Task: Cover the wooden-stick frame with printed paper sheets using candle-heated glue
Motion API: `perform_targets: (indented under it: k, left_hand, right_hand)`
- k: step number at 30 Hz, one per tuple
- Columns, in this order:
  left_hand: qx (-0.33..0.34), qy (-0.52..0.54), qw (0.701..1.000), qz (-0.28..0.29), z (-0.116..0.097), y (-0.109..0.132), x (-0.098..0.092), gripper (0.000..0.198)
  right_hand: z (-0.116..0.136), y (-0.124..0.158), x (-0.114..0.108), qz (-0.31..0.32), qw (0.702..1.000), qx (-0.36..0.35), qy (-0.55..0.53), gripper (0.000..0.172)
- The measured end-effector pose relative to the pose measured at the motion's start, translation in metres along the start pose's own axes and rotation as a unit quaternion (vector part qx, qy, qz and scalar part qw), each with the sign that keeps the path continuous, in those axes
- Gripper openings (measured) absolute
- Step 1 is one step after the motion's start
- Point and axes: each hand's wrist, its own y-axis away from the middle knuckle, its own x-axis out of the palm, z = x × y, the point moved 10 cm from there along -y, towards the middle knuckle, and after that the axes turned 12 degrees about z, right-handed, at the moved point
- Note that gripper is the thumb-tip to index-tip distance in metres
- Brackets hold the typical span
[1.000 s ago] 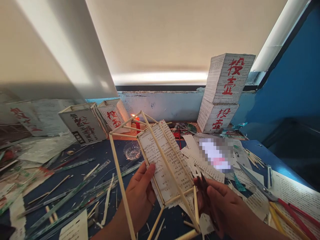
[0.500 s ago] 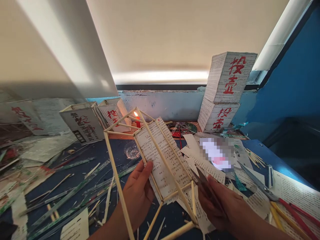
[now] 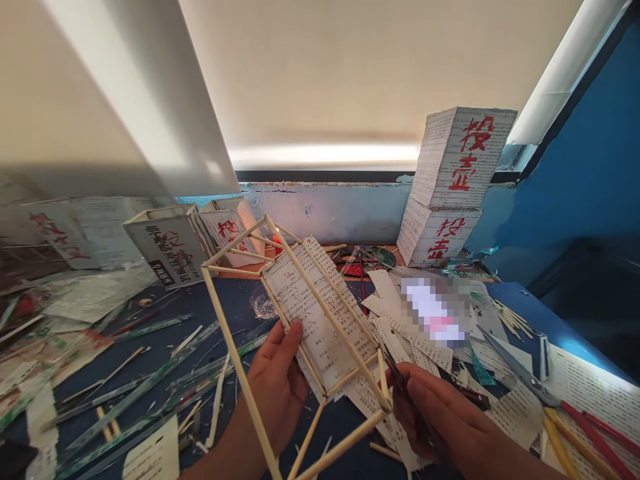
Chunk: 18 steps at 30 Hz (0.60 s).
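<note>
Both occupied: my left hand point(image 3: 280, 370) grips the frame point(image 3: 327, 313) and paper point(image 3: 297, 293) above the desk point(image 3: 227, 297), while my right hand point(image 3: 435, 403), fingers closed round a dark tool point(image 3: 399, 383), has brought it beside the frame's near corner, where I judge work centres.

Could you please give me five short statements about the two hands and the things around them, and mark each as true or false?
1. The left hand holds the stick frame. True.
2. The right hand is empty. False: the right hand holds a dark tool.
3. Two paper-covered boxes with red characters are stacked one on the other. True.
4. The red-handled scissors lie to the left of the left hand. False: the red-handled scissors lie to the right of the right hand.
5. A red candle stands beyond the stick frame. True.
</note>
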Motion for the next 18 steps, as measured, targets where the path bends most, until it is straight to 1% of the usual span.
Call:
perform_targets:
  k: [2,4,6,8,11,13,18]
  left_hand:
    - [0.002,0.004,1.0,-0.007,0.0,-0.001,-0.002,0.025]
    - [0.006,0.007,1.0,0.001,0.001,-0.002,-0.003,0.025]
    - [0.001,0.007,1.0,0.014,0.004,-0.002,-0.002,0.031]
    - [-0.013,0.004,1.0,0.027,0.009,-0.001,-0.001,0.041]
    - [-0.017,0.008,0.999,0.044,0.012,0.0,0.001,0.049]
    - [-0.011,0.012,0.998,0.056,0.012,0.0,0.002,0.049]
    - [-0.007,0.009,0.999,0.053,0.011,-0.002,-0.001,0.048]
  right_hand:
    - [0.01,-0.001,0.004,0.008,0.999,-0.022,0.039,0.044]
    - [0.021,0.0,0.009,0.017,0.997,-0.043,0.061,0.046]
    - [0.028,0.001,0.011,0.016,0.997,-0.044,0.055,0.046]
    - [0.033,0.001,0.012,0.015,0.998,-0.039,0.043,0.044]
    - [0.034,-0.002,0.014,0.023,0.998,-0.047,0.024,0.037]
    - [0.03,-0.005,0.013,0.027,0.998,-0.056,-0.003,0.035]
    - [0.017,-0.006,0.006,0.021,0.995,-0.07,-0.067,0.033]
